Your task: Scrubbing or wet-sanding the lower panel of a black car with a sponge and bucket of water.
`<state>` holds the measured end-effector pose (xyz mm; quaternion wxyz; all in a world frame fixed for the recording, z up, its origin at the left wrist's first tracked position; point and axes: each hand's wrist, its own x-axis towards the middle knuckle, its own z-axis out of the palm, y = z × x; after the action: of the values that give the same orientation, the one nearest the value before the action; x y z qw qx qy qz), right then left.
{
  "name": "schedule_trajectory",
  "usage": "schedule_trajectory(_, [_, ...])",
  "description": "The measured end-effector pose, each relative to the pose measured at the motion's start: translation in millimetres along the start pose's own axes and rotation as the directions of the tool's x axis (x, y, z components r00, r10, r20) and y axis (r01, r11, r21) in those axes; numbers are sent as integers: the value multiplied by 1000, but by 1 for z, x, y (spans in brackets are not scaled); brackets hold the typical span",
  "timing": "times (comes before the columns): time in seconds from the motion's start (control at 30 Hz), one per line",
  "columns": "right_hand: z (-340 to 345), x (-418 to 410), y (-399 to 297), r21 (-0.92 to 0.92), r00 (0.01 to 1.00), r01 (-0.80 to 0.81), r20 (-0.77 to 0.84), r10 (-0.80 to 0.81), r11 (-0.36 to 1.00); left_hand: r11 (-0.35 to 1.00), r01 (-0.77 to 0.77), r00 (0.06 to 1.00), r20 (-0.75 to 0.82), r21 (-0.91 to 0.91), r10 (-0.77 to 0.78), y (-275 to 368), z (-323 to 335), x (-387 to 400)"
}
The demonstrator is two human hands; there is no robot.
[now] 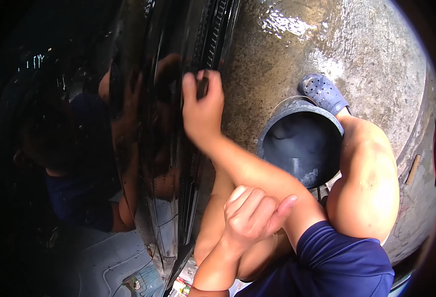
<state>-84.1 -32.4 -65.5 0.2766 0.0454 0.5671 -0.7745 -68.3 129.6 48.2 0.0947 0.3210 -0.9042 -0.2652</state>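
Beside the glossy black car panel point(151, 122), my right hand point(203, 107) reaches toward a ribbed dark trim strip point(212, 33). Its thumb and fingers are bent around a small dark gap or thing; whether it holds something cannot be told. My left hand point(253, 217) is curled into a fist with the thumb sticking out, in front of my right upper arm, and nothing shows in it. A dark bucket point(264, 137) with a wire handle and cloudy water inside stands right of my right forearm. The panel mirrors my arm and blue shirt.
Wet, stained concrete floor point(255, 70) lies around the bucket. My foot in a blue perforated clog point(320, 91) is just beyond the bucket's rim, and my bent leg point(370, 174) is at its right. A short tan stick point(413, 169) lies on the floor at the far right.
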Motion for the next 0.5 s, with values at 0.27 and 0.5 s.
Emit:
schedule_trajectory(0.27, [-63,-90,46,-167,988,-87,109,106,982,994,-17,999,-38,-110,13,-6,36,-3])
schedule_trajectory(0.5, [-61,-87,45,-132,974,-133,167,154,982,995,-1,1000,-23,-96,-1,-11,32,-3])
